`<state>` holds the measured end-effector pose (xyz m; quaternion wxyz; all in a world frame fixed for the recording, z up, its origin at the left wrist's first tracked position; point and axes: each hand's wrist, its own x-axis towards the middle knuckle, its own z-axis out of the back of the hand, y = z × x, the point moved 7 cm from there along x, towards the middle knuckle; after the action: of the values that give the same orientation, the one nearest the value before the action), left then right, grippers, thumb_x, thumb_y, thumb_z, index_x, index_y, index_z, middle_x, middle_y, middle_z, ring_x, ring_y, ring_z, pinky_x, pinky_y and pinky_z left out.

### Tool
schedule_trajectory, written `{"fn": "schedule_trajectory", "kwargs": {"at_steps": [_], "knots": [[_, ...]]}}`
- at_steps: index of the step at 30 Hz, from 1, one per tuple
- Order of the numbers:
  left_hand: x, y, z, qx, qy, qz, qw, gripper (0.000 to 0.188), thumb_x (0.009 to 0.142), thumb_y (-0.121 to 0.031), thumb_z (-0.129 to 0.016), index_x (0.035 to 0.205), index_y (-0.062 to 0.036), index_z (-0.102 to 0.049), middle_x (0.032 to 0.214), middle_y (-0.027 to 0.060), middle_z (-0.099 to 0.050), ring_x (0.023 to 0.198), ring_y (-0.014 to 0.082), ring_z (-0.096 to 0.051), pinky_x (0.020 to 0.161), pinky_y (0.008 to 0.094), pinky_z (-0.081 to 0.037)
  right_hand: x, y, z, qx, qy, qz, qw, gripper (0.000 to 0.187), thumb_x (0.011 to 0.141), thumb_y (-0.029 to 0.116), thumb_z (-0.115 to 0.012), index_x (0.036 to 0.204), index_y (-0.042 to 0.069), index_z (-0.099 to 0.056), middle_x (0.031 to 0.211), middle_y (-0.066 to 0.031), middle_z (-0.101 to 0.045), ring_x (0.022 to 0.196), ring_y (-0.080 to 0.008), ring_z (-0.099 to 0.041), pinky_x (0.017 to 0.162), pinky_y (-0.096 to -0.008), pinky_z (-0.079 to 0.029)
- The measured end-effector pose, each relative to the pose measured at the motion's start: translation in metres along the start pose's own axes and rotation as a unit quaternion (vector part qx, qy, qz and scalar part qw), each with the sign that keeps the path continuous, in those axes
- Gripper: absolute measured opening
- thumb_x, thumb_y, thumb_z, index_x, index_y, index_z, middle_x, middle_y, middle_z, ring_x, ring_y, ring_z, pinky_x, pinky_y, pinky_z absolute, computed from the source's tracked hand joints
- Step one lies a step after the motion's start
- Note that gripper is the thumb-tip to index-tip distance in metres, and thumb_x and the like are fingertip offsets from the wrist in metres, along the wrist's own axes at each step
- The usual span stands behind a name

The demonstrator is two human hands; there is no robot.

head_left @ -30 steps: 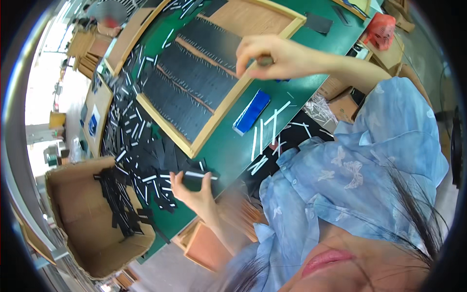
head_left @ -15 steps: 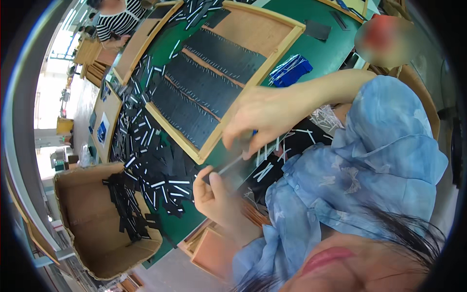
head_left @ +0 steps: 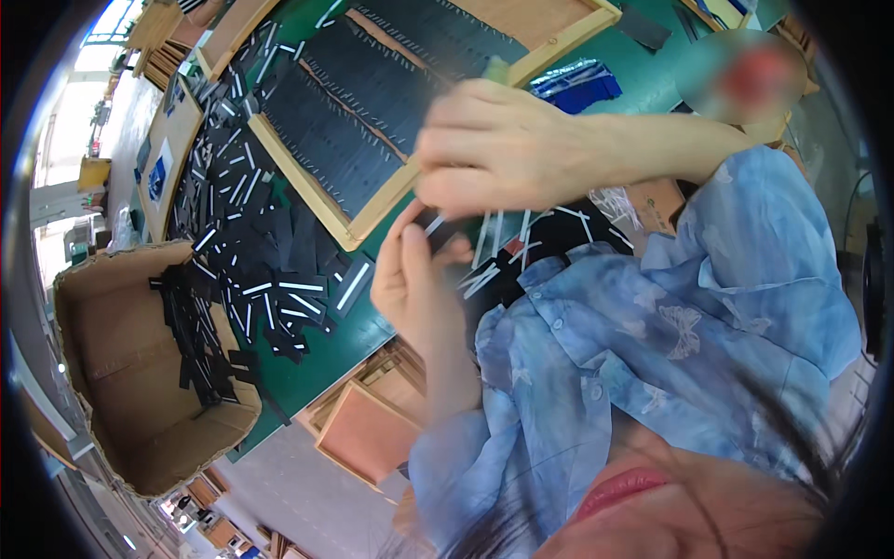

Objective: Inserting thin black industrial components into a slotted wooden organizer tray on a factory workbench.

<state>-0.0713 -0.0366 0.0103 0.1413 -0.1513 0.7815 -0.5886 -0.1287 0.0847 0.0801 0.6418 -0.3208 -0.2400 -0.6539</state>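
In front of my chest, my left hand point(head_left: 410, 270) pinches a small black strip with a white band point(head_left: 434, 222) between thumb and fingers. My right hand point(head_left: 503, 144) hovers just above it, its fingers curled down and closed. What those fingers hold, if anything, is hidden. A blurred pale green object point(head_left: 497, 70) shows at the far side of that hand; I cannot make out what it is. Beyond both hands lies a wood-framed board point(head_left: 303, 182) bearing rows of black strips point(head_left: 335, 112) with small pale pins along their edges.
Many loose black pieces with white bands point(head_left: 289, 307) cover the green table point(head_left: 349, 335) on the left. A cardboard box point(head_left: 121, 373) with black strips stands at the near left. A blue packet point(head_left: 577, 86) lies beyond my right wrist. White strips point(head_left: 484, 277) lie close to my shirt.
My right hand has moved up and turned, its knuckles now covering its fingertips. My left hand still pinches the strip, now closer to the right hand. The whole view has shifted.
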Motion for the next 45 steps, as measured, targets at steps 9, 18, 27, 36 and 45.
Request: {"fn": "schedule_trajectory", "kwargs": {"at_steps": [9,18,27,36,45], "knots": [[0.009,0.005,0.051,0.005,-0.090,-0.036,0.995,0.031,0.094,-0.013,-0.048,0.114,0.0108,-0.053,0.085,0.0168,-0.064,0.065,0.0162,-0.062,0.056,0.0235,-0.051,-0.058,0.032,-0.001,0.150,0.151,-0.052,0.976,0.018,0.075,0.016,-0.054,0.092,0.008,-0.055,0.081,-0.0048,-0.048,0.078,-0.0215,-0.049,0.068,-0.0331,-0.042],[0.000,0.010,0.066,0.033,-0.114,-0.047,0.992,0.038,0.094,-0.026,-0.040,0.111,0.0054,-0.052,0.089,0.0177,-0.062,0.069,0.0213,-0.059,0.061,0.0272,-0.051,-0.103,-0.051,-0.008,0.224,0.152,-0.300,0.915,0.024,0.073,0.013,-0.071,0.095,0.011,-0.063,0.096,-0.0037,-0.055,0.084,-0.0240,-0.059,0.069,-0.0345,-0.048],[-0.006,0.017,0.072,0.014,-0.123,-0.026,0.992,0.045,0.096,-0.032,-0.034,0.113,0.0056,-0.052,0.092,0.0185,-0.063,0.073,0.0220,-0.060,0.062,0.0277,-0.052,-0.103,-0.057,-0.015,0.183,0.207,-0.315,0.908,0.027,0.070,0.018,-0.073,0.095,0.011,-0.065,0.100,-0.0022,-0.052,0.085,-0.0209,-0.059,0.069,-0.0333,-0.049],[0.000,0.025,0.068,0.018,-0.122,-0.035,0.992,0.050,0.096,-0.037,-0.032,0.109,0.0055,-0.053,0.092,0.0189,-0.063,0.070,0.0243,-0.062,0.060,0.0287,-0.053,-0.085,-0.031,0.015,0.055,0.120,-0.121,0.984,0.030,0.066,0.009,-0.071,0.092,0.013,-0.056,0.098,-0.0040,-0.049,0.069,-0.0204,-0.056,0.054,-0.0337,-0.046],[0.002,0.028,-0.001,-0.042,-0.039,0.025,0.998,0.064,0.097,-0.049,-0.023,0.109,0.0065,-0.052,0.096,0.0187,-0.061,0.071,0.0281,-0.063,0.062,0.0330,-0.052,-0.060,-0.027,0.025,0.222,0.065,-0.223,0.947,0.044,0.057,0.004,-0.078,0.096,0.012,-0.059,0.100,-0.0042,-0.052,0.078,-0.0224,-0.059,0.063,-0.0309,-0.049]]}}
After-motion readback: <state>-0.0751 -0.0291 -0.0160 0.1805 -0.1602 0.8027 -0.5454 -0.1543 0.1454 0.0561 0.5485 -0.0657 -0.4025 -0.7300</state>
